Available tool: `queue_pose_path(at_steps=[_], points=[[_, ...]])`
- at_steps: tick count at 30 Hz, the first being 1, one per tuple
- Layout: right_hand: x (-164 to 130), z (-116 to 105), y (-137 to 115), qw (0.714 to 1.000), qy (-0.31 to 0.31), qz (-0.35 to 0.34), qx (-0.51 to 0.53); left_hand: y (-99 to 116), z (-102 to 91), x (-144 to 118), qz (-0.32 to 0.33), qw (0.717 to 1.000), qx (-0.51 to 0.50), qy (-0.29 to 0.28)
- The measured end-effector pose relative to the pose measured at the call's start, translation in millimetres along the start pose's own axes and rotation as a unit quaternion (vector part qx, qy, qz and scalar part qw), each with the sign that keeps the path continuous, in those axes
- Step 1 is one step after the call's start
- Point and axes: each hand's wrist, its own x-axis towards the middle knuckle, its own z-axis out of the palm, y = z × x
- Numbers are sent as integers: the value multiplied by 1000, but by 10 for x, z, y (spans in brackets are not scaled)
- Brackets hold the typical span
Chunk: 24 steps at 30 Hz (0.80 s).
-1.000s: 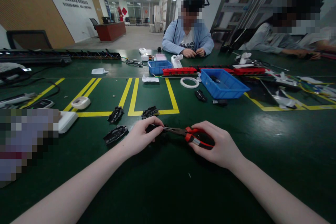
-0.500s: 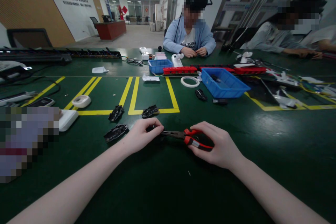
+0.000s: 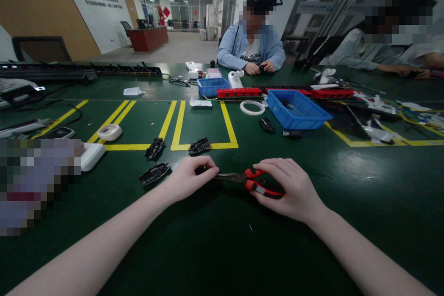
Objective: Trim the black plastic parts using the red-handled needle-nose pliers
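Note:
My left hand (image 3: 190, 178) pinches a small black part (image 3: 200, 170) against the green table (image 3: 222, 240). My right hand (image 3: 291, 187) grips the red-and-black handles of a pair of pliers (image 3: 249, 180). The pliers' dark jaws point left and meet the black part at my left fingertips. Three more black plastic parts lie just beyond my left hand: one (image 3: 154, 173) to the left, one (image 3: 154, 147) on the yellow line, one (image 3: 199, 146) near the yellow corner.
A blue bin (image 3: 294, 110) and a white tape ring (image 3: 251, 107) lie farther back, with a smaller blue bin (image 3: 211, 87) and red strips (image 3: 239, 93). A white tape roll (image 3: 109, 132) sits left. Two other people sit across the table, one in a light blue jacket (image 3: 251, 48).
Both hands stay on the part and pliers. The pliers' handles have lowered slightly and the view has shifted a little; nothing was let go.

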Motion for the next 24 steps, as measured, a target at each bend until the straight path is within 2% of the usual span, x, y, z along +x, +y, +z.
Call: queue_pose_path(at_steps=[8,13,20,24], points=[[22,-16,-15,1000,13,-1,5,-27,-3,-3,1,1000,-10,-4],[14,-3,12,1000,6,12,16,12,-16,-25,7,1000,-5,-30],[-16,24,54,998,11,45,33,47,-8,-28,49,998,8,-34],[-13,26,45,998,-9,52,38,25,-2,-16,69,997,1,-27]])
